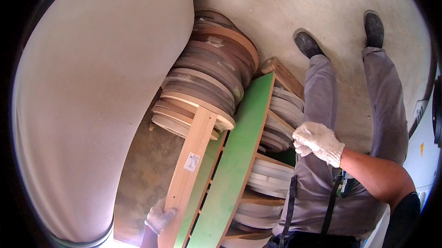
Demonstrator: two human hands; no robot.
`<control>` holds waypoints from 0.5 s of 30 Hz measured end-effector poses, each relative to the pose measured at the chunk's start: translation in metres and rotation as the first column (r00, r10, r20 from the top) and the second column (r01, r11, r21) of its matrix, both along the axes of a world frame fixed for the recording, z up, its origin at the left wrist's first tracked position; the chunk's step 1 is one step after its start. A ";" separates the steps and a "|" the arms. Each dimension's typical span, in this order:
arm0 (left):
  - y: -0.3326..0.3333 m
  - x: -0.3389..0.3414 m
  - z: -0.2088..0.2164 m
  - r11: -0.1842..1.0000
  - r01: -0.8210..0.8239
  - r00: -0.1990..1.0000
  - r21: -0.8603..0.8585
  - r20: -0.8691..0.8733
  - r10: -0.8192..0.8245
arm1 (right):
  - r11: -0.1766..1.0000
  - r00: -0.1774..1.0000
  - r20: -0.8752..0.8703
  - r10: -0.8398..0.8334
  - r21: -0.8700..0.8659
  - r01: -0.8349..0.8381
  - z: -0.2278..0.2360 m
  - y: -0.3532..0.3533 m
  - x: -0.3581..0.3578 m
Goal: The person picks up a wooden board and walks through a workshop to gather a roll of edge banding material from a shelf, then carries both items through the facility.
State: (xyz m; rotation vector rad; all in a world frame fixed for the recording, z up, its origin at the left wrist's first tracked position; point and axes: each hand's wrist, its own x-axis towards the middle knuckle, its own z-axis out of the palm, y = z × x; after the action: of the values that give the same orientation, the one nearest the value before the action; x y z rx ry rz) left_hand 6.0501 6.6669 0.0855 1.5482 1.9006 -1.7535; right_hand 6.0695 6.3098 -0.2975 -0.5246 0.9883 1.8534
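Note:
My left hand [160, 216], in a pale glove, grips the lower edge of a light wooden board [184, 181] with a white label. Its thumb lies on the board's face. The board slants up to a row of coiled strip rolls [207, 70] in brown, tan and grey. My right hand [317, 143], in a cream knitted glove, is at the right of the rack, above my leg. Its fingers are curled in, and the inside of the hand is hidden. Closest to it are white and grey rolls [284, 110] between the rack's wooden dividers.
A long rack with a green panel [244, 156] runs diagonally through the middle. More white rolls [267, 179] sit in its slots. A large pale curved surface [101, 87] fills the left. My legs and dark shoes [307, 44] are on the concrete floor [276, 4].

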 end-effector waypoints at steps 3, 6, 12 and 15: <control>0.005 -0.009 0.000 0.998 0.052 0.991 0.048 -0.128 -0.045 | 0.999 1.000 0.011 -0.019 0.041 0.019 -0.003 -0.005 -0.003; 0.011 -0.023 0.009 0.997 -0.040 0.999 0.072 0.024 0.039 | 1.000 1.000 0.022 0.009 0.006 -0.010 0.000 -0.003 -0.003; -0.004 -0.013 -0.003 0.985 -0.147 0.986 0.090 0.091 0.139 | 0.999 1.000 0.023 -0.019 0.030 0.018 -0.002 -0.006 -0.006; -0.018 0.004 -0.016 0.990 0.123 0.986 0.073 -0.124 -0.114 | 0.997 0.997 -0.003 -0.074 0.038 0.074 -0.004 -0.008 -0.009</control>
State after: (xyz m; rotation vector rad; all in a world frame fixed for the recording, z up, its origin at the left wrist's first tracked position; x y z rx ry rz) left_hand 6.0545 6.6485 0.0699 1.6512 1.9958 -1.8797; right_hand 6.0607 6.3020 -0.3015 -0.4574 0.9589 1.8034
